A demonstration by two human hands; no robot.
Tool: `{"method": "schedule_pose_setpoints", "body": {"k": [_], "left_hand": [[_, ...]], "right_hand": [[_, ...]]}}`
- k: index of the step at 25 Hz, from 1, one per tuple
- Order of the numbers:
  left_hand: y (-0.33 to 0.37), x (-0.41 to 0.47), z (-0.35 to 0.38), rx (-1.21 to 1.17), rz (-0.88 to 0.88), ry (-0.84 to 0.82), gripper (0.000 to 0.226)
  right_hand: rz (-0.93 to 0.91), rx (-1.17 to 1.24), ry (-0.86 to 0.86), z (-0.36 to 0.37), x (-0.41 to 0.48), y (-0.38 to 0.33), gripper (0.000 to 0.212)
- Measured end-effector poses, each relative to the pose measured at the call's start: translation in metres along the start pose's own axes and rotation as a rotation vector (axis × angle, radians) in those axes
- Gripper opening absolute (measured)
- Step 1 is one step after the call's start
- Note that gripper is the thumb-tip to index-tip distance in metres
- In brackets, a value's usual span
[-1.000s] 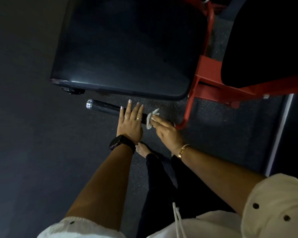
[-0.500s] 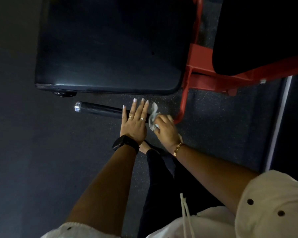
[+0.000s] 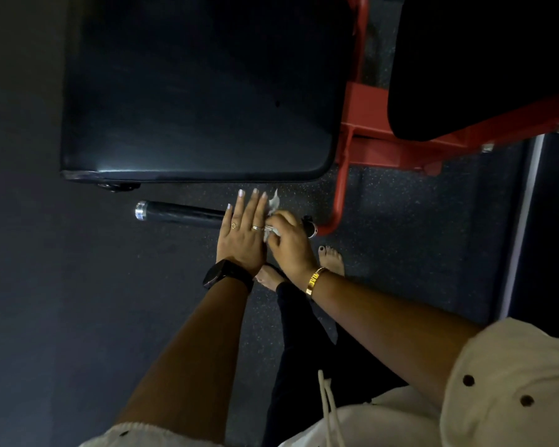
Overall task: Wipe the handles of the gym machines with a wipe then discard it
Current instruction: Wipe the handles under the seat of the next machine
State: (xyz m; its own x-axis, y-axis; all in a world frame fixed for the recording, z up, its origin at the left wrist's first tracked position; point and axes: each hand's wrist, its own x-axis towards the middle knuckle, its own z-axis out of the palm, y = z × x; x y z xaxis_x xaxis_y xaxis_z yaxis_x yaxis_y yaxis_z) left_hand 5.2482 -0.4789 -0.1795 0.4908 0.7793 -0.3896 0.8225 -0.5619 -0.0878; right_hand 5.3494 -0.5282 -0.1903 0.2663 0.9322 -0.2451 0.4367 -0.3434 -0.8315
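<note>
As your forearms reach down from the pale sleeves (image 3: 513, 382), the watch (image 3: 218, 275) on the left wrist and the bracelet (image 3: 315, 280) on the right sit close together above your bare feet.

Just past them, your left hand (image 3: 244, 240) lies flat across the handle (image 3: 184, 215), with its fingers straight and side by side. It rests on the bar and is not curled round it. Your right hand (image 3: 291, 243) touches it on the far side, fingers curled and pinching the wipe (image 3: 273, 204) against the bar. A crumpled white corner pokes up between the two hands.

Treat the wipe as light, limp and easily bunched. Held by a pinch it will likely roll into a wad and clean only a thin stripe. It would probably work better spread a little and wrapped round the bar, with fingers over and thumb under.

The handle looks like a stiff black tube with a grippy sleeve, so it should take firm pressure without giving. A long stretch of it runs bare to the silver end cap (image 3: 140, 210).

Beyond the bar is the black seat pad (image 3: 200, 91). To its right, the red frame (image 3: 341, 188) curves down to meet the handle's inner end.
</note>
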Motion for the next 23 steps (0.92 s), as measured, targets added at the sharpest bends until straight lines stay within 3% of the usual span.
{"method": "schedule_pose_setpoints", "body": {"k": [2,6,8,13,15,18,19,23], "left_hand": [[-0.001,-0.001,0.001,0.037,0.029,-0.018,0.078],[0.004,0.0,0.001,0.062,0.025,-0.051,0.087],[0.005,0.002,0.002,0.057,0.016,-0.074,0.091],[0.007,0.001,0.004,0.052,0.004,-0.058,0.089],[0.006,0.001,0.005,0.052,0.014,-0.057,0.088],[0.006,0.0,0.004,0.059,0.016,-0.044,0.083],[0.007,0.0,0.004,0.059,0.016,-0.043,0.084],[0.007,0.001,0.006,0.065,0.021,-0.025,0.091]], "right_hand": [[0.042,-0.03,0.004,-0.008,-0.001,0.017,0.028],[0.474,-0.035,-0.039,-0.018,0.021,0.055,0.033],[0.574,-0.001,-0.067,-0.017,0.03,0.054,0.031],[0.161,-0.115,0.02,0.0,-0.016,0.025,0.037],[0.203,-0.118,0.033,-0.007,-0.016,0.045,0.037],[0.523,-0.125,-0.15,-0.022,0.012,0.074,0.037],[0.548,-0.156,-0.163,-0.023,0.02,0.074,0.034],[0.235,-0.156,-0.071,-0.005,0.017,0.029,0.03]]}}
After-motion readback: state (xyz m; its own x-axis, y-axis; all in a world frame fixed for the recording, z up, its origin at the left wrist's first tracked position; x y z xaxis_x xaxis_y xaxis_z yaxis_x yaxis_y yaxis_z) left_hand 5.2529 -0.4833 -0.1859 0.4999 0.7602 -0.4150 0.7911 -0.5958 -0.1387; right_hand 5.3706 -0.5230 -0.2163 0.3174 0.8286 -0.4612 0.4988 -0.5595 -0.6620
